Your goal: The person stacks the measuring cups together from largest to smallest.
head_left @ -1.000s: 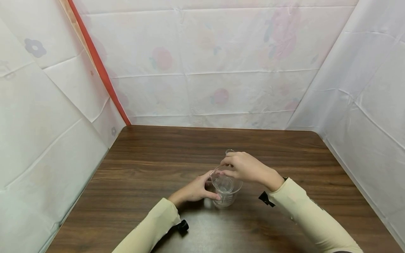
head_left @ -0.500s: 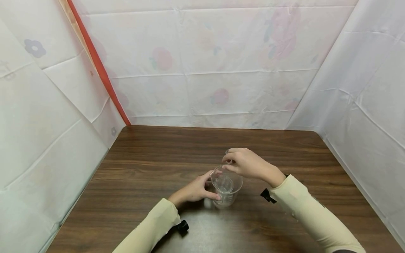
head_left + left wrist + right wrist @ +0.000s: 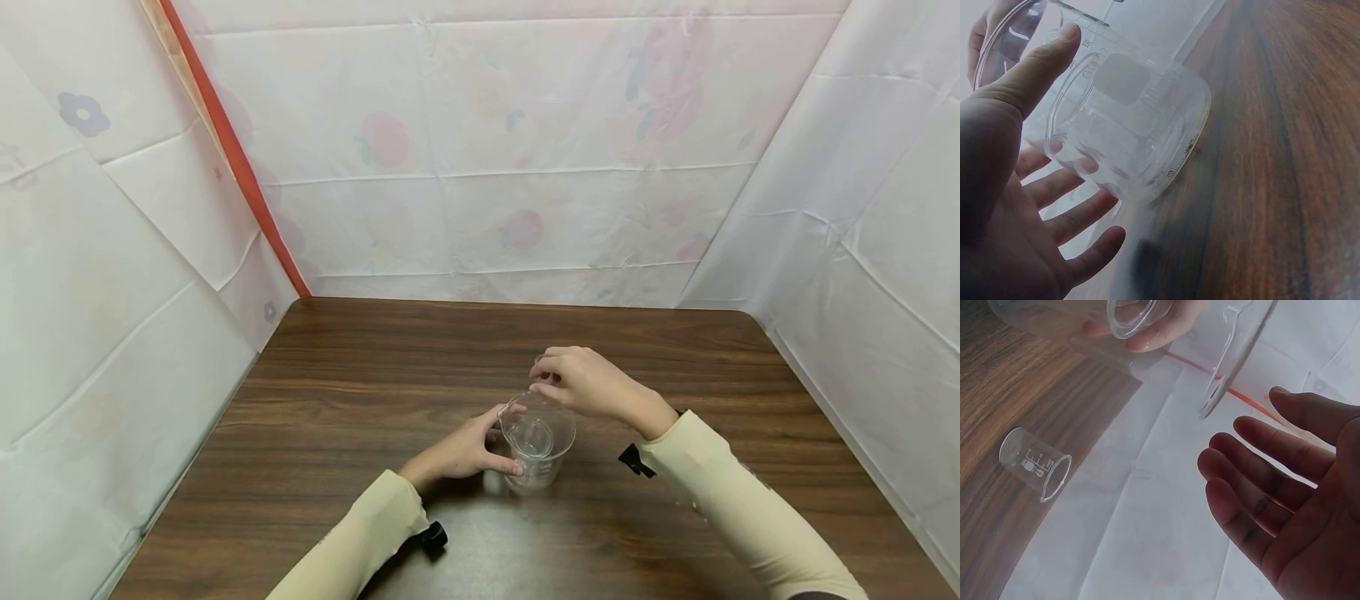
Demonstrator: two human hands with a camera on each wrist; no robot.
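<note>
A large clear glass beaker (image 3: 543, 475) stands on the table, with a smaller glass beaker (image 3: 532, 439) inside it. My left hand (image 3: 468, 450) holds the large beaker from its left side, thumb along the near wall and fingers around the far wall. My right hand (image 3: 588, 383) is over the far rim, its fingers loosely bent with nothing between them in the right wrist view. Past that hand, a separate small beaker (image 3: 1035, 464) with white markings stands upright on the table; in the head view my right hand hides most of it.
The brown wood-grain table (image 3: 360, 358) is bordered by white printed sheets (image 3: 480, 150) at the back and on both sides. A red strip (image 3: 240, 158) runs down the back left corner.
My right hand has lifted away from the large beaker's rim and shifted slightly back and right, over the separate small beaker. The left hand and the large beaker have stayed put.
</note>
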